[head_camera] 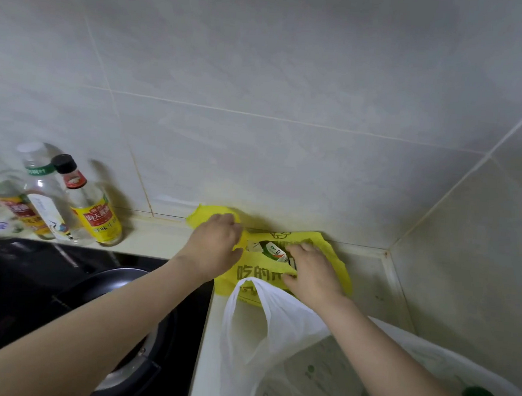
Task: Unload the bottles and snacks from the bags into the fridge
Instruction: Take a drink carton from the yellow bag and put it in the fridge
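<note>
Yellow bag (248, 272) pinched open by left hand (216, 244) and right hand (313, 272) (grips curled on its rim); the carton (276, 251) should be lifted straight out.

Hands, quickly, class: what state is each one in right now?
Left hand: closed, gripping the yellow bag by its left flap.
Right hand: closed, fingers curled over the same bag's near rim.

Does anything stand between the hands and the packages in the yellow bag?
Nothing visible does. The left hand and the right hand grip the edges of the yellow plastic bag, and the green-and-white cartons show in its open mouth. The white translucent plastic bag stands nearer.
</note>
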